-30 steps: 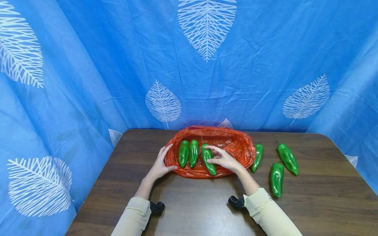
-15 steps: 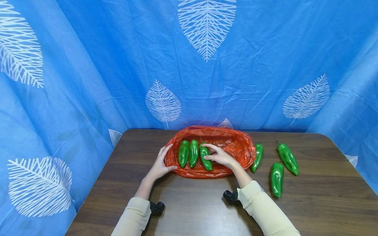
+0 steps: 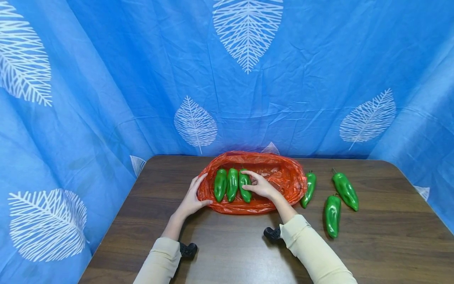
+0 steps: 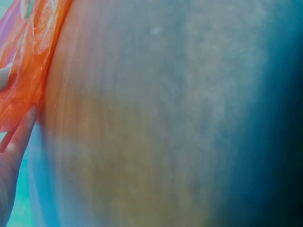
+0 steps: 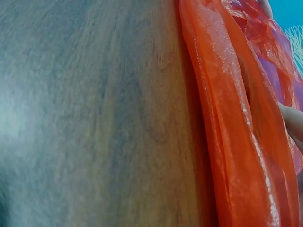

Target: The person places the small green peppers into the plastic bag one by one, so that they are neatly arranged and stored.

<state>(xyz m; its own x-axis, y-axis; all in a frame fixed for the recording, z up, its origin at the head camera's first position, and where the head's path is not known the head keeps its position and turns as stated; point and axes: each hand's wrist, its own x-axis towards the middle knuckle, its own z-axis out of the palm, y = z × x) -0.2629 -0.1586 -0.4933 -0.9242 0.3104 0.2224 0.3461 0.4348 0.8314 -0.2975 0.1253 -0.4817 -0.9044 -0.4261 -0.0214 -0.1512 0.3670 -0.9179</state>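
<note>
A red plastic bag [image 3: 262, 156] lies with its wide mouth spread, at the back of the wooden table. My left hand [image 3: 191, 200] holds its left end, thumb at the front and fingers along the side; the left wrist view catches the thumb [image 4: 24, 126] against the plastic. Inside the bag, my right hand [image 3: 263, 187] grips a green pepper [image 3: 246, 196] between thumb and fingers. Two more green peppers, one far left [image 3: 220, 185] and one beside it [image 3: 232, 185], lie parallel to it. In the right wrist view the bag's edge [image 5: 227, 113] partly covers that hand's fingers [image 5: 292, 119].
To the bag's right lie three more green peppers: one close to its end [image 3: 309, 189], one farther right [image 3: 345, 191] and one nearer me [image 3: 332, 217]. A blue curtain [image 3: 301, 86] with white leaf prints hangs behind the table [image 3: 230, 244]. Both wrists carry black devices.
My right hand has shifted left and slightly away from me with the pepper, which now sits straighter and closer to the other two. The left hand and the bag have stayed put.
</note>
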